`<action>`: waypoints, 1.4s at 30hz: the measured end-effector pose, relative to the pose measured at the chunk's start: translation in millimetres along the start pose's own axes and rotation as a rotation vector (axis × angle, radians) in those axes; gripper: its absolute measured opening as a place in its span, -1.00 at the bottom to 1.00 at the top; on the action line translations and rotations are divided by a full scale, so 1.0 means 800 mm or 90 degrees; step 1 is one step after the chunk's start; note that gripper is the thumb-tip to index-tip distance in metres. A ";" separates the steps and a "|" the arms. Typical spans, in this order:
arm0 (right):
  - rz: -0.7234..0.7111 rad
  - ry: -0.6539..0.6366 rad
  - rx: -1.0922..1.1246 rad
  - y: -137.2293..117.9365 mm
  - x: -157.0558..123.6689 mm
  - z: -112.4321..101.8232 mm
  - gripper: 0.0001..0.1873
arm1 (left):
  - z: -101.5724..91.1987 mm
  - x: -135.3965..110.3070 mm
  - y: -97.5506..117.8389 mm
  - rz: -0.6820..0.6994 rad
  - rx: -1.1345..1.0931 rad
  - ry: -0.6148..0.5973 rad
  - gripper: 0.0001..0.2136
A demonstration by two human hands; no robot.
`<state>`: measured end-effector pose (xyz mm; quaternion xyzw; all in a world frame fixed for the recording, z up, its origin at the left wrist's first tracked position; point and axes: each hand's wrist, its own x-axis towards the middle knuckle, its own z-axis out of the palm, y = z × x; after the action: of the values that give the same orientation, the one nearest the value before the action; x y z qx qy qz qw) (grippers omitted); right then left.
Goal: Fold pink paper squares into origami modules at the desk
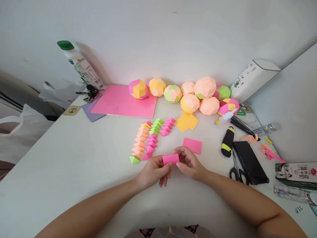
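Note:
Between my two hands is a small pink paper [170,159], folded into a narrow rectangle. My left hand [156,169] pinches its left end, thumb in front. At its right end my right hand [191,164] has thumb and fingers closed around the edge. Just beyond my right hand lies a stack of pink paper squares [195,146]. Orange paper squares [187,121] sit farther back. To the left stand rows of folded paper pieces in peach [140,138], green [156,126] and pink [151,144], with one green piece [134,160] nearest me.
Several faceted paper balls [205,87] line the wall, one on a pink sheet [119,102]. At right lie scissors [238,170], a phone [251,162], a black-and-yellow cutter [227,142] and a glass bottle [292,194]. A green-capped bottle [81,66] stands back left.

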<state>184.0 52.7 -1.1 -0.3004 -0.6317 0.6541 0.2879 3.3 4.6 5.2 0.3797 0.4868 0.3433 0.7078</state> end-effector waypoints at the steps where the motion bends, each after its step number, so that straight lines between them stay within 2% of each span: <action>1: 0.004 -0.016 -0.019 0.001 -0.001 0.001 -0.59 | 0.001 0.000 0.000 -0.002 0.002 0.004 -0.72; 5: 0.037 -0.028 -0.059 0.005 -0.002 0.004 -0.59 | 0.003 -0.001 0.002 -0.019 0.025 0.011 -0.75; 10: 0.054 0.002 -0.015 0.004 -0.001 0.001 -0.61 | 0.002 -0.001 0.003 -0.021 0.040 -0.012 -0.79; 15: 0.065 0.039 0.052 0.001 0.000 0.000 -0.64 | -0.001 -0.004 0.003 -0.011 0.008 -0.015 -0.81; 19: 0.050 0.056 0.040 0.002 -0.001 0.000 -0.68 | -0.002 -0.005 0.002 0.015 -0.044 0.006 -0.78; 22: 0.009 0.051 -0.021 0.002 -0.001 0.002 -0.72 | -0.003 -0.004 0.001 0.046 -0.090 0.016 -0.74; 26: -0.085 0.018 -0.163 0.004 -0.001 0.005 -0.81 | -0.006 -0.003 0.001 0.059 -0.093 -0.018 -0.69; 34: -0.238 0.049 -0.356 0.007 -0.001 0.010 -0.85 | -0.004 -0.001 0.001 0.044 -0.078 0.001 -0.69; 37: -0.253 0.060 -0.390 0.007 -0.001 0.011 -0.84 | -0.005 0.000 0.001 0.047 -0.083 0.012 -0.69; 42: -0.258 0.032 -0.419 0.008 -0.001 0.010 -0.85 | -0.005 -0.001 0.001 0.047 -0.070 0.022 -0.69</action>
<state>178.1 46.6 -7.5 -0.2616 -0.8472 0.3389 0.3148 -0.8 4.7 5.4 0.3524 0.4651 0.4018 0.7058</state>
